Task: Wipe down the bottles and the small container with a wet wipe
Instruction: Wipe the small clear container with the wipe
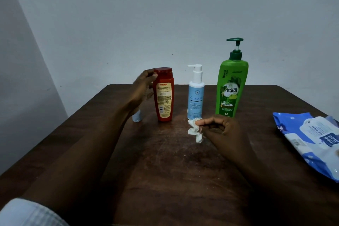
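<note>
Three bottles stand upright in a row on the dark wooden table point(165, 161): a red bottle point(164, 97), a light blue pump bottle point(196, 95) and a tall green pump bottle point(232, 86). A small white container point(137, 117) stands left of the red bottle, partly hidden by my left forearm. My left hand point(144, 88) is beside the red bottle with loose fingers, its thumb touching the bottle just under the cap. Just in front of the blue bottle, my right hand point(222, 130) pinches a crumpled white wet wipe point(194, 130) between thumb and fingers, and the wipe hangs just above the table.
A blue and white pack of wet wipes point(310, 137) lies at the table's right edge. A pale wall rises right behind the table's far edge. Bare tabletop stretches in front of the bottles, between my two forearms.
</note>
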A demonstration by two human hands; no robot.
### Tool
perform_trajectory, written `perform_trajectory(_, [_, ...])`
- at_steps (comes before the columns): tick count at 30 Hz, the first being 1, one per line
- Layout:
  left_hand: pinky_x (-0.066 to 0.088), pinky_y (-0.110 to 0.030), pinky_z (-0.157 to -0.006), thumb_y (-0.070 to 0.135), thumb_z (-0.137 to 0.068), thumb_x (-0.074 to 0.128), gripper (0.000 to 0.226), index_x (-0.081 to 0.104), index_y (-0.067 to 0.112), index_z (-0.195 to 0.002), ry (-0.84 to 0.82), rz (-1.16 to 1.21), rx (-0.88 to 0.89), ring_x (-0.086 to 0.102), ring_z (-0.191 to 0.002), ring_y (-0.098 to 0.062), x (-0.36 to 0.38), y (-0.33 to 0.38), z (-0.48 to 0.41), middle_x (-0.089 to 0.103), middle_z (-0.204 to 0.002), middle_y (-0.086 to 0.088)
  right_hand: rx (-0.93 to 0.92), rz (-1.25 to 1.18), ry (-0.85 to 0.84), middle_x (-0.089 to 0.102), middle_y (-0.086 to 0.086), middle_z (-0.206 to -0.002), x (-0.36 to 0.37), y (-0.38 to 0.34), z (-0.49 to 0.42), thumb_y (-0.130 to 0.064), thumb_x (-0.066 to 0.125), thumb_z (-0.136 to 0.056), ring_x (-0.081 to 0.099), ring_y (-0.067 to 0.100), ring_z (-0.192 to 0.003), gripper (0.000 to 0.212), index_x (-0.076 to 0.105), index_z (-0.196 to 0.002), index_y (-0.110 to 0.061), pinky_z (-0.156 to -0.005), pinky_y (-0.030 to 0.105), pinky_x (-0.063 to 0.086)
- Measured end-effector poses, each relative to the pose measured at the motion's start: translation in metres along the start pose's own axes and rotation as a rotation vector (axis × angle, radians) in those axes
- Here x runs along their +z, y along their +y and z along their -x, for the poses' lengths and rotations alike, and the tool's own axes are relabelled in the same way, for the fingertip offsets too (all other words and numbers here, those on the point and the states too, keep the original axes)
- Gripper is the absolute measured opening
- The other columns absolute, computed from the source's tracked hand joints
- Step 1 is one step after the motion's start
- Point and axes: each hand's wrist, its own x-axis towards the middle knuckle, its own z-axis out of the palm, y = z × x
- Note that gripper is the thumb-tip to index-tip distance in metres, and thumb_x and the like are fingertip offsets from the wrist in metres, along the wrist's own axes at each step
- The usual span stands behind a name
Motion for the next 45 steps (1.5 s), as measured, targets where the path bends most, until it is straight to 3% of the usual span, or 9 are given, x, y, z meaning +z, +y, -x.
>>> perform_trajectory(8, [0.054, -0.025, -0.089, 0.004, -0.094, 0.057, 0.035, 0.063, 0.016, -0.126, 0.454, -0.245, 0.203, 0.064, -0.108, -0.012, -0.051, 0.005, 0.022, 0.064, -0.125, 0.002, -0.008, -0.026, 0.007, 0.077, -0.011, -0.092, 0.0, -0.003, 0.001, -0.003, 0.076, -0.081, 0.071, 0.0, -0.089, 0.023, 0.077, -0.09, -0.024, -0.082, 0.016, 0.056])
perform_trajectory(10, [0.047, -0.016, -0.078, 0.005, -0.088, 0.067, 0.045, 0.058, 0.012, -0.132, 0.413, -0.308, 0.076, 0.058, -0.113, -0.014, -0.056, -0.015, 0.03, 0.06, -0.127, -0.001, -0.015, -0.03, 0.002, 0.077, -0.012, -0.092, 0.001, -0.005, 0.002, -0.002, 0.076, -0.081, 0.071, -0.001, -0.088, 0.025, 0.077, -0.089, -0.025, -0.081, 0.014, 0.056])
perform_trajectory(15, [0.048, -0.021, -0.074, 0.007, -0.076, 0.082, 0.073, 0.044, 0.017, -0.138, 0.301, -0.318, -0.177, 0.054, -0.109, -0.016, -0.047, -0.053, 0.042, 0.055, -0.127, -0.002, 0.002, -0.067, -0.014, 0.075, -0.017, -0.085, 0.002, -0.012, 0.006, -0.002, 0.076, -0.08, 0.07, -0.006, -0.083, 0.023, 0.076, -0.085, -0.024, -0.072, 0.005, 0.051])
perform_trajectory(20, [0.047, -0.019, -0.065, 0.009, -0.072, 0.085, 0.089, 0.036, 0.024, -0.146, 0.242, -0.381, -0.242, 0.056, -0.089, -0.008, -0.039, -0.071, 0.05, 0.056, -0.121, 0.001, 0.01, -0.094, -0.022, 0.074, -0.022, -0.079, 0.003, -0.015, 0.008, -0.002, 0.076, -0.08, 0.07, -0.008, -0.079, 0.024, 0.076, -0.083, -0.025, -0.067, 0.003, 0.048])
perform_trajectory(24, [0.048, -0.02, -0.064, 0.01, -0.077, 0.081, 0.086, 0.035, 0.025, -0.149, 0.275, -0.333, -0.237, 0.057, -0.088, -0.007, -0.037, -0.07, 0.053, 0.058, -0.129, -0.002, 0.005, -0.056, -0.019, 0.074, -0.022, -0.083, 0.003, -0.013, 0.009, -0.001, 0.076, -0.08, 0.07, -0.007, -0.084, 0.026, 0.076, -0.085, -0.027, -0.071, 0.003, 0.048])
perform_trajectory(28, [0.054, -0.04, -0.093, 0.019, -0.079, 0.082, 0.088, 0.033, 0.02, -0.151, 0.268, -0.393, -0.229, 0.057, -0.118, -0.023, -0.033, -0.049, 0.071, 0.055, -0.139, -0.01, 0.018, -0.114, -0.019, 0.076, -0.018, -0.082, 0.002, -0.012, 0.009, 0.0, 0.075, -0.081, 0.071, -0.005, -0.08, 0.023, 0.077, -0.088, -0.022, -0.067, 0.004, 0.049])
perform_trajectory(34, [0.047, -0.013, -0.058, 0.029, -0.076, 0.083, 0.063, 0.054, 0.024, -0.131, -0.041, -0.459, -0.304, 0.064, -0.087, -0.004, 0.004, -0.009, 0.136, 0.067, -0.109, 0.006, 0.143, -0.368, -0.001, 0.079, 0.0, -0.095, 0.002, -0.013, 0.008, 0.003, 0.068, -0.087, 0.075, 0.011, -0.083, 0.026, 0.075, -0.099, -0.02, -0.063, 0.016, 0.056])
perform_trajectory(39, [0.062, -0.026, -0.072, 0.025, -0.069, 0.088, 0.041, 0.069, 0.026, -0.105, -0.054, -0.248, -0.319, 0.073, -0.086, -0.011, 0.044, -0.006, 0.172, 0.075, -0.097, 0.001, 0.156, -0.415, 0.082, 0.076, -0.001, -0.099, -0.012, -0.02, 0.01, 0.003, 0.067, -0.087, 0.073, 0.019, -0.095, 0.019, 0.077, -0.092, -0.012, -0.077, 0.03, 0.06])
perform_trajectory(45, [0.063, -0.038, -0.079, 0.031, -0.059, 0.094, 0.051, 0.073, 0.025, -0.106, 0.03, -0.073, -0.339, 0.076, -0.084, -0.015, 0.079, -0.022, 0.187, 0.078, -0.089, 0.004, -0.128, -0.142, 0.128, 0.069, -0.008, -0.107, -0.028, -0.039, 0.019, 0.0, 0.07, -0.086, 0.065, -0.007, -0.098, 0.016, 0.078, -0.096, -0.009, -0.08, 0.009, 0.051])
